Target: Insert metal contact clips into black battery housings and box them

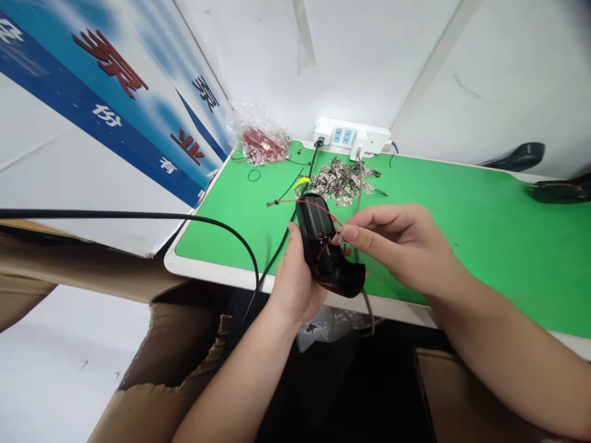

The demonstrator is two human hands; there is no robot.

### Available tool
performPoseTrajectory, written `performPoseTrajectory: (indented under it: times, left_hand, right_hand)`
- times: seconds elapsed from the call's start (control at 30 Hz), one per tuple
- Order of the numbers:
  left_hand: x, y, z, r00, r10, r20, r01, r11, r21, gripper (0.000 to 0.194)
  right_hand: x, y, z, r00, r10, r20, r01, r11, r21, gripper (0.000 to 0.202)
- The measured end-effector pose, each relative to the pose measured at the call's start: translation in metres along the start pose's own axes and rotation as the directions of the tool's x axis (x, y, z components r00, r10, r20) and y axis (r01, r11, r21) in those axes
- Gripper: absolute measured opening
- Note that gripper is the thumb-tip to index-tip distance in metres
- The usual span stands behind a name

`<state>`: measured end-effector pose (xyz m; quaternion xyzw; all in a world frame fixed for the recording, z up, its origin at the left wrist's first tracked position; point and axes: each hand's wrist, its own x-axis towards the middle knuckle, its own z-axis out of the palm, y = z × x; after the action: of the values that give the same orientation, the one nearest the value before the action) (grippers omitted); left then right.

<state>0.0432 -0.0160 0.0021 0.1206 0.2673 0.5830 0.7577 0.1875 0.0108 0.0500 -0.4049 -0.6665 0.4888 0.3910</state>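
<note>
My left hand (295, 277) is wrapped round a black plastic housing (344, 277), held tilted above the table's front edge with its hollow side up. Inside the housing runs a thin red wire. My right hand (392, 240) pinches a small metal piece (341, 239) with a red wire (318, 206) between thumb and fingertips, right at the housing's side. That wire stretches left across the housing to a small connector (276, 202) at its far end. Fingers partly hide the metal piece, so its exact shape does not show.
A pile of small metal plates (339, 178) lies on the green tabletop (429, 203). Behind it stands a white power strip (353, 135) with plugged-in cords. A clear bag of red wires (263, 144) sits at the back left. More black housings (561, 191) lie at right. A black cable (212, 223) crosses at left.
</note>
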Motion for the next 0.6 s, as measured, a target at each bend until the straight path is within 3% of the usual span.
performPoseTrajectory:
  times: [0.1,0.27,0.47,0.6]
  left_hand:
    - [0.0007,-0.0007,-0.0011,1.000,0.014,0.015,-0.014,1.000,0.006,0.063]
    - [0.0032,-0.0031,0.0001,0.996,0.067,-0.052,-0.067,0.998,0.006,0.061]
    - [0.0016,-0.0046,-0.0025,0.999,0.045,-0.015,-0.044,0.999,0.026,0.058]
    - [0.0013,-0.0025,-0.0020,0.999,0.040,-0.009,-0.040,0.999,0.021,0.059]
  right_hand:
    - [-0.0011,0.0019,0.0008,0.999,-0.048,0.002,0.048,0.999,-0.021,0.019]
    - [-0.0008,0.0071,0.0018,0.981,-0.173,0.086,0.179,0.981,-0.071,0.013]
    - [0.0000,0.0103,0.0017,0.969,-0.241,-0.062,0.240,0.971,-0.023,0.005]
    - [-0.0023,0.0102,0.0037,0.944,-0.325,-0.063,0.329,0.943,0.056,0.011]
